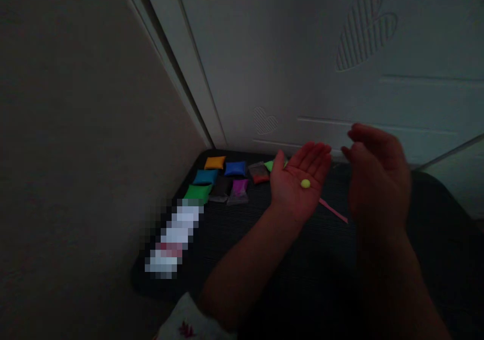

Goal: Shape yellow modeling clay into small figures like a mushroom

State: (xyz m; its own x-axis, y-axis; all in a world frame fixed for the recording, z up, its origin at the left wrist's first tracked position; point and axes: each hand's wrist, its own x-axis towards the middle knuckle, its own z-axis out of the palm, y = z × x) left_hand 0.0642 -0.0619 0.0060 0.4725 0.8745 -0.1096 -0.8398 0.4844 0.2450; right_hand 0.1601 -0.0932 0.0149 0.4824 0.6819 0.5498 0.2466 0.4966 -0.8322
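head view, yellow ball [305, 183] on left hand [292, 190], right hand [379, 178] seemingly cupped

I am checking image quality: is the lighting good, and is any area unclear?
Head view: dim throughout, the table nearly black; head view: right hand more shadowed than left hand, where a yellow lump stands out; head view: a pixelated patch hides detail at left.
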